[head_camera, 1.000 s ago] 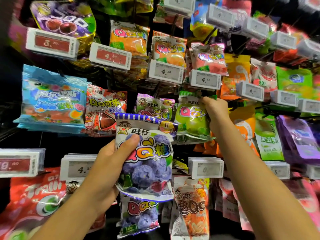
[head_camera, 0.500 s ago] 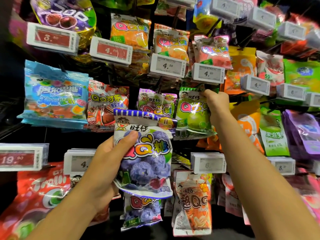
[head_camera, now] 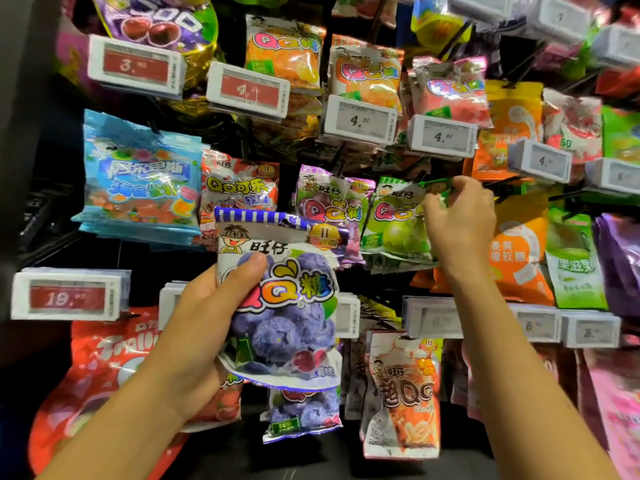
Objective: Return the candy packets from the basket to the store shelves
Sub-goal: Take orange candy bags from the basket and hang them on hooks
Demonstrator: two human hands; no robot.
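My left hand [head_camera: 204,327] grips a blueberry candy packet [head_camera: 287,306], white and purple, held upright in front of the display with my thumb across its front. My right hand [head_camera: 460,223] is raised to the middle row and pinches the top right corner of a green apple candy packet [head_camera: 394,223], which hangs among the packets on a hook. A matching blueberry packet [head_camera: 304,415] hangs on the row below, partly hidden by the one I hold. No basket is in view.
Hooks of hanging candy packets fill the whole display, with white price tags [head_camera: 360,119] jutting out in front. A blue packet stack [head_camera: 142,181] hangs at left, a cola packet [head_camera: 405,396] below right, a red bag [head_camera: 104,368] at lower left.
The view has drifted slightly down and left. My right hand's fingers have shifted on the green packet's top corner. The left hand keeps the blueberry packet steady.
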